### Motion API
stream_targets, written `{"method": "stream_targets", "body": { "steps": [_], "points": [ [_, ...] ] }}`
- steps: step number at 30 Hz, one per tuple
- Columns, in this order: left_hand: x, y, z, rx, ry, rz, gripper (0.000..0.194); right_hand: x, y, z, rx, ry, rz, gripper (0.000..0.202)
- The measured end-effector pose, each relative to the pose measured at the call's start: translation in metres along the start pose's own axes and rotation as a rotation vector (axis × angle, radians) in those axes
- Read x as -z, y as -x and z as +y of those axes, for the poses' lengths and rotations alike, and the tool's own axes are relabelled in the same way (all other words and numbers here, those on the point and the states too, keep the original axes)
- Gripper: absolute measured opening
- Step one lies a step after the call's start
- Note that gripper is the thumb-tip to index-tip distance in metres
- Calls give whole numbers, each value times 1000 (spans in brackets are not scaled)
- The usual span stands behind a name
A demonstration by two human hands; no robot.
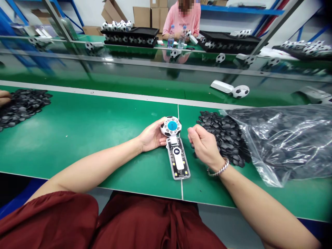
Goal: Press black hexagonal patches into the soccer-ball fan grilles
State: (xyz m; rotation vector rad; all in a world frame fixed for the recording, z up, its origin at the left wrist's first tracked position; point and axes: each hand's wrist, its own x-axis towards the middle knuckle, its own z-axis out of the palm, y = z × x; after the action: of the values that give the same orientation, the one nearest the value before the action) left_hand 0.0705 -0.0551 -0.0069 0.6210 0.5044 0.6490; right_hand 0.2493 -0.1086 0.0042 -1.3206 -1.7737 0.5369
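My left hand (153, 136) is closed around the round, football-patterned head of a handheld device (178, 159). A blue disc sits in the middle of that head. Its clear handle points toward me and shows a black circuit board with a white strip. To the right, my right hand (203, 143) is curled into a fist, apart from the device. Dark bits peek out under its fingers, seemingly small black plastic pieces. Just beyond this hand lies a pile of black pieces (229, 138), partly covered by my hand.
A clear plastic bag (290, 141) of black pieces lies at right. Another person's hand (3, 98) touches a second black pile (26, 103) at far left. Beyond the metal strip lies a white football-headed device (241, 91). A person in pink (181, 20) sits opposite, between black trays (129, 37).
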Motion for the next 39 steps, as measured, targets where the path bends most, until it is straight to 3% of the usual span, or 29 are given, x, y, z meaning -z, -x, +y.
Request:
{"method": "stream_targets", "body": {
  "steps": [16, 26, 39],
  "points": [
    [0, 1, -1, -53, 45, 21, 39, -2, 0, -2, 18, 88, -129, 34],
    [0, 2, 1, -59, 67, 39, 41, -3, -1, -3, 70, 130, -140, 34],
    [2, 1, 1, -42, 91, 58, 44, -3, 2, -1, -89, -85, -253, 25]
  ]
}}
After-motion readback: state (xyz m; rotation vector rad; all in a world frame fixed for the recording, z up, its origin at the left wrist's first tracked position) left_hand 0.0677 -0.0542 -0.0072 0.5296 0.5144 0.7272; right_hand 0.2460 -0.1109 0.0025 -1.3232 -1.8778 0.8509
